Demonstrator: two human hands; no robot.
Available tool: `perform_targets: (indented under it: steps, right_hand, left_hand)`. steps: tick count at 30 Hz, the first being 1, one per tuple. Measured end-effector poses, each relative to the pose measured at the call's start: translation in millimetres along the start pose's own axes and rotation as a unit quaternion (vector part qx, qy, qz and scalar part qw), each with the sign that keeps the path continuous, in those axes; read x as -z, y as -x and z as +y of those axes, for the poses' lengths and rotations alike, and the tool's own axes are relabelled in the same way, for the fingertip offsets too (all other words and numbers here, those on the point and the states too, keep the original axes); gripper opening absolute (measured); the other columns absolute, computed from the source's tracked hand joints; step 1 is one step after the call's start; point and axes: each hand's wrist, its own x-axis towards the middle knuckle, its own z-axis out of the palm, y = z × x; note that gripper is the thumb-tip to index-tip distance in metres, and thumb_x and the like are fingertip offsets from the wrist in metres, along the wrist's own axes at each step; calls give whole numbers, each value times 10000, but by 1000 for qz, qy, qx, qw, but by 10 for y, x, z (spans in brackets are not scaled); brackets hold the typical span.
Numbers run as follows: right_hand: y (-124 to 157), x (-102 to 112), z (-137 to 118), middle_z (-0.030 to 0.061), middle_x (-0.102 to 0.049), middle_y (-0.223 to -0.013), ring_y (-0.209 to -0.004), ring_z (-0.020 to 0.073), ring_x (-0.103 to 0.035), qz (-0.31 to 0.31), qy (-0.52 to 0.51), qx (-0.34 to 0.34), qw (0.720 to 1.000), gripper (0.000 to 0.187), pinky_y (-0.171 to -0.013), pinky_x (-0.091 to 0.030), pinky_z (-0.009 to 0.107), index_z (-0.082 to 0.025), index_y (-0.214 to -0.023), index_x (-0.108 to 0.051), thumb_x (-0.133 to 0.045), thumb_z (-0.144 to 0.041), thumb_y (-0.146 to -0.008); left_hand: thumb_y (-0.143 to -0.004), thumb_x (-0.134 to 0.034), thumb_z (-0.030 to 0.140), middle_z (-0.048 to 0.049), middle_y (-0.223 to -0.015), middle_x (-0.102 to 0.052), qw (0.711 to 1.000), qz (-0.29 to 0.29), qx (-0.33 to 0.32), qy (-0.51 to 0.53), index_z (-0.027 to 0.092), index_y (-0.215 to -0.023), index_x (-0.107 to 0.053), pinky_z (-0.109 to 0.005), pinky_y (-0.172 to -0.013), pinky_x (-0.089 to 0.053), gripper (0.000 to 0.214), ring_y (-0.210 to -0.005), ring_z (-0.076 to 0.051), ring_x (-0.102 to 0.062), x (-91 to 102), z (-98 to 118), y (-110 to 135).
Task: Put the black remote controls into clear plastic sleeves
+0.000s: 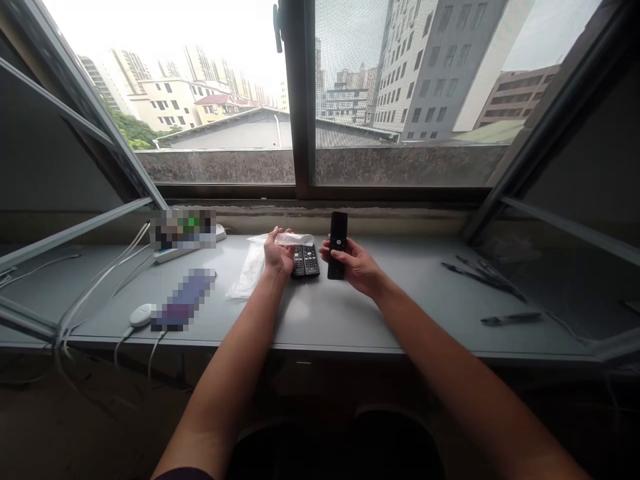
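A black remote control (339,227) stands nearly upright in my right hand (356,261), its button side facing me and my thumb across its front. My left hand (279,253) is closed on one end of a narrow, whitish plastic sleeve (300,239), which stretches to the right from my fingers. Below that sleeve, two more black remote controls (311,261) lie side by side on the grey table (320,320), their upper ends partly covered. Flat clear plastic bags (247,277) lie to the left, partly behind my left wrist.
At the left are a power strip (200,245), a blurred-out phone-like object (187,300), a round white charger (143,315) and loose white cables (95,280). Several pens (475,270) lie at the right, with another pen (511,319) nearer. Metal frame bars flank the table, and a window stands behind it.
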Motion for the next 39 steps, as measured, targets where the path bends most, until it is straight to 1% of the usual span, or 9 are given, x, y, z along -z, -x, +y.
perform_targets:
  steps: [5,8,11,15,20,24,27,33,39]
  right_hand:
    - [23,-41,-28,19,-817,-1316,-1335,255,-702,-42,76,82,993,314,-1188,-513,425,-291,-1029,-845,-998,-280,-756]
    - [37,-66,-51,33,-802,-1349,-1334,264,-689,-38,116,87,989,286,-1146,-532,414,-288,-1004,-855,-992,-317,-755]
    - [45,-93,-67,38,-827,-1194,-1220,250,-728,-11,109,75,991,378,-1070,-567,390,-281,-1090,-825,-986,-382,-763]
    - [55,-99,-76,14,-758,-937,-752,173,-723,4,71,20,997,378,-772,-647,364,-229,-1023,-722,-904,-522,-867]
    - [75,-70,-85,23,-733,-878,-532,144,-632,-1,123,-18,992,400,-404,-501,271,-208,-1114,-688,-820,-542,-936]
    - [102,-89,-119,42,-775,-891,-480,141,-628,-14,165,-45,985,567,-353,-462,248,-199,-1438,-645,-776,-478,-962]
    - [124,-117,-136,69,-806,-922,-476,151,-646,-24,188,-62,980,650,-342,-464,249,-194,-1556,-593,-755,-429,-972]
    - [133,-99,-114,59,-793,-868,-441,142,-622,-56,176,-110,977,531,-312,-429,233,-183,-1484,-646,-719,-385,-998]
    - [125,-83,-135,89,-807,-876,-403,139,-594,-68,134,-155,976,454,-275,-382,227,-138,-1412,-650,-672,-341,-1007]
  left_hand:
    - [-1018,-686,223,-64,-983,-729,1000,-3,9,2,165,-950,-642,-161,-546,-504,99,-756,-113,-717,-15,22,16]
    - [-997,-717,198,-70,-1030,-742,1000,-18,7,-4,165,-969,-654,-160,-568,-530,76,-805,-123,-741,-24,24,36]
    - [-988,-730,190,-73,-1043,-743,1000,-29,6,-9,165,-982,-658,-174,-615,-571,76,-810,-127,-744,-39,20,63]
    - [-988,-736,200,-69,-1055,-746,999,-30,5,-15,169,-1009,-650,-171,-640,-585,94,-823,-121,-748,-45,18,82]
    - [-986,-745,224,-67,-1072,-752,999,-36,4,-18,181,-1052,-645,-182,-665,-602,127,-847,-131,-760,-27,27,54]
    - [-987,-743,236,-64,-1020,-751,1000,-13,-2,-15,178,-1039,-652,-162,-575,-560,120,-771,-118,-738,-8,50,-1]
    - [-982,-753,245,-62,-995,-743,1000,3,-1,-11,178,-1027,-655,-147,-506,-505,127,-723,-109,-714,8,61,-28]
    - [-968,-762,228,-72,-1058,-739,999,-30,2,-17,191,-1033,-657,-179,-639,-588,130,-830,-140,-746,-8,13,4]
    - [-970,-737,190,-63,-1088,-736,1000,-15,-5,-12,191,-1060,-664,-162,-590,-562,116,-821,-121,-736,-62,24,8]
